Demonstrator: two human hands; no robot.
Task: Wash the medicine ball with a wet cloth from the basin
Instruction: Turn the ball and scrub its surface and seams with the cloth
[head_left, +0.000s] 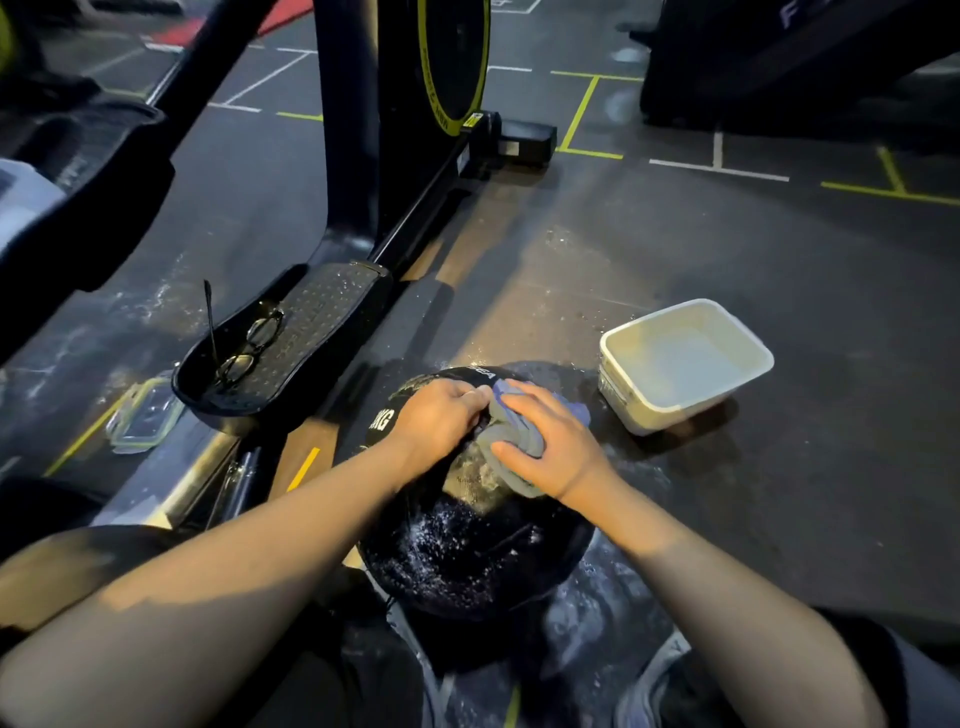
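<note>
Scrubbing is underway: both hands, left hand (441, 421) and right hand (550, 447), press curled fingers into the cloth (511, 434) atop the medicine ball (467, 545); next, re-wet it in the basin (649, 410) by the floor's right edge.

Basin (685, 364) right of ball (467, 561) (glasses (249, 343) left, on pedal (311, 332)).

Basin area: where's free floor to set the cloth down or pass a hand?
Free: the floor right of the medicine ball and nearer than the basin; also beyond the basin, up to the tape lines. Crowded: left of the ball, with the pedal holding glasses and a lid.
</note>
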